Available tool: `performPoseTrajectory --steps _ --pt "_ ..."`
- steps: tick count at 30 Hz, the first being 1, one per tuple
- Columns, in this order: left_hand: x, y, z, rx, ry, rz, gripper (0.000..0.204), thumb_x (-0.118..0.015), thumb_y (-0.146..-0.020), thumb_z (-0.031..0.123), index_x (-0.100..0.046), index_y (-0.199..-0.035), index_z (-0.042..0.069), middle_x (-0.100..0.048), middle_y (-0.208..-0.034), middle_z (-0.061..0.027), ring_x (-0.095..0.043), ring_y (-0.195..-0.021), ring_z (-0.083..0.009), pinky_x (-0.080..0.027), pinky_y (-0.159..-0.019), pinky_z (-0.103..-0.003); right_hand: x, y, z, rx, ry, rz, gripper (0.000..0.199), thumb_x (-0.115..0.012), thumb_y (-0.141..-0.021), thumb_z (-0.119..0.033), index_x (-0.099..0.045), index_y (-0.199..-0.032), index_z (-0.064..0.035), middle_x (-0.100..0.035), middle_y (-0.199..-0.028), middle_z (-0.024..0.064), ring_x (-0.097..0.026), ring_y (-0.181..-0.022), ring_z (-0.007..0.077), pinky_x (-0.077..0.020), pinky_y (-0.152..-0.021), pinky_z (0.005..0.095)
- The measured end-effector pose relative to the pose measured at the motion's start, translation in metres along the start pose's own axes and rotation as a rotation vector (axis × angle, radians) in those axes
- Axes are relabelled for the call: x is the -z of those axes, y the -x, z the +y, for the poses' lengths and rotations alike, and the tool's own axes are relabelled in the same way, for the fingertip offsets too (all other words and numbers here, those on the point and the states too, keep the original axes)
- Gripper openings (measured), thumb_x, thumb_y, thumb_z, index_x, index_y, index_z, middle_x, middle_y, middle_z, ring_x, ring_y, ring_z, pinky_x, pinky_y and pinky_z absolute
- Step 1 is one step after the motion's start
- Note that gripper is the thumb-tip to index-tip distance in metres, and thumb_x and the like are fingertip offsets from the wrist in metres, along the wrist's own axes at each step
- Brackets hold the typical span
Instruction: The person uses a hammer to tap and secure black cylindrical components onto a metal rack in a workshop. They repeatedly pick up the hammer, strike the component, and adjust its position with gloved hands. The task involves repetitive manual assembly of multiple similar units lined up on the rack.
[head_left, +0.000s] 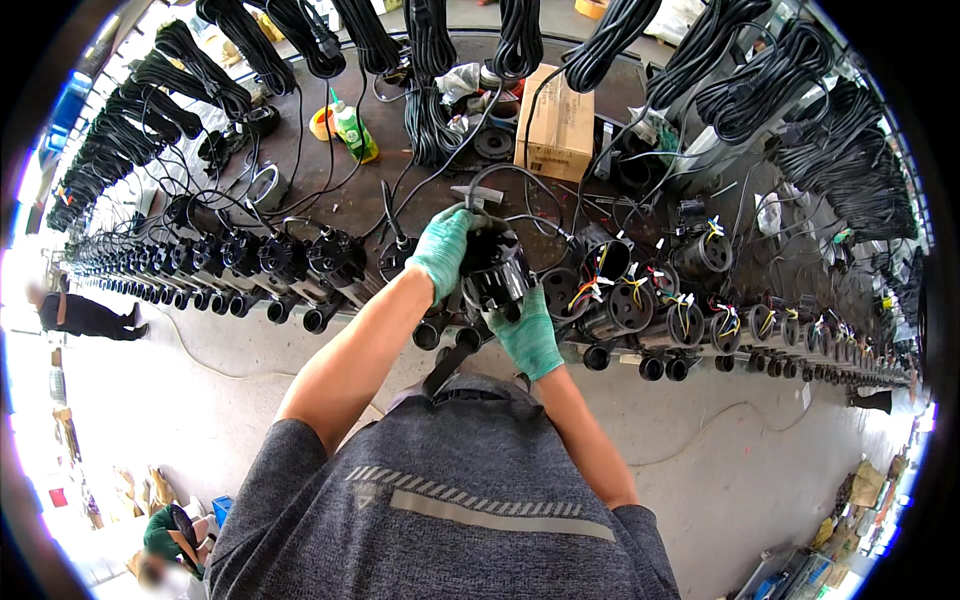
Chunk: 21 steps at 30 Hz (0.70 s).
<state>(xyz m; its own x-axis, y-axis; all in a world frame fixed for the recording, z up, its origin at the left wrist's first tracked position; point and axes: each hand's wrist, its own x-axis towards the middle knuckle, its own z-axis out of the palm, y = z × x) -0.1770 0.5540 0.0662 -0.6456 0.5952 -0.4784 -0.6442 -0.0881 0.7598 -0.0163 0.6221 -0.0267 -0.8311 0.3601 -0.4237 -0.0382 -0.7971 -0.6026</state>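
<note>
Both of my hands wear green gloves and hold a glossy black cylindrical housing [497,268] above the front edge of the bench. My left hand [445,247] is closed on its upper left side, near where a black cable [497,172] arches away. From below and the right, my right hand [530,335] grips the lower end; some of its fingers are hidden behind the housing. Left of it stands a row of black pump-like units [338,258] with cables on top. To the right, open cylindrical bodies [632,303] show yellow, red and white wires.
Coiled black cables [430,40] hang along the far side of the bench [400,185]. On the bench are a cardboard box [556,122], a green bottle [355,132] and a yellow tape roll [322,124]. Other people [90,315] are at the far left and lower left.
</note>
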Motion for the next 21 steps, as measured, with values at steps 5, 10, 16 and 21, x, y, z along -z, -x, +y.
performPoseTrajectory --steps 5,10,16,21 --pt "-0.002 -0.009 -0.016 -0.029 -0.019 -0.061 0.016 -0.054 -0.097 0.006 -0.068 -0.104 0.006 -0.074 -0.095 -0.0082 -0.072 -0.082 -0.0209 -0.060 -0.079 -0.035 0.038 -0.044 0.014 -0.043 -0.137 -0.222 0.048 -0.043 -0.108 -0.042 -0.049 -0.147 -0.0146 -0.056 -0.148 0.0080 -0.052 -0.136 0.0263 -0.0456 -0.113 0.0488" --pt "0.013 -0.014 -0.016 -0.094 -0.117 -0.087 0.017 -0.054 -0.094 0.001 -0.068 -0.101 0.004 -0.072 -0.095 -0.0064 -0.069 -0.085 -0.0180 -0.056 -0.082 -0.031 0.012 -0.038 0.002 -0.217 -0.351 -0.035 0.045 -0.047 -0.107 -0.028 -0.047 -0.149 -0.0139 -0.057 -0.146 0.0066 -0.056 -0.130 0.0256 -0.0453 -0.113 0.0397" --pt "0.042 -0.040 -0.012 -0.367 -0.562 -0.336 0.016 -0.052 -0.096 -0.002 -0.067 -0.103 0.000 -0.066 -0.096 -0.0008 -0.058 -0.091 -0.0107 -0.048 -0.088 -0.026 0.023 -0.015 0.011 0.357 0.316 -0.142 0.059 -0.046 -0.096 0.008 -0.044 -0.153 -0.0079 -0.050 -0.150 0.0085 -0.049 -0.138 0.0196 -0.0433 -0.109 0.0291" --pt "0.033 -0.032 -0.016 -0.405 -0.783 -0.451 0.013 -0.056 -0.097 -0.003 -0.066 -0.106 -0.002 -0.065 -0.096 -0.0019 -0.057 -0.091 -0.0115 -0.049 -0.089 -0.027 0.020 -0.028 -0.013 0.335 0.091 -0.217 0.050 -0.054 -0.106 -0.007 -0.041 -0.154 -0.0058 -0.048 -0.152 0.0081 -0.046 -0.137 0.0174 -0.0373 -0.115 0.0306"
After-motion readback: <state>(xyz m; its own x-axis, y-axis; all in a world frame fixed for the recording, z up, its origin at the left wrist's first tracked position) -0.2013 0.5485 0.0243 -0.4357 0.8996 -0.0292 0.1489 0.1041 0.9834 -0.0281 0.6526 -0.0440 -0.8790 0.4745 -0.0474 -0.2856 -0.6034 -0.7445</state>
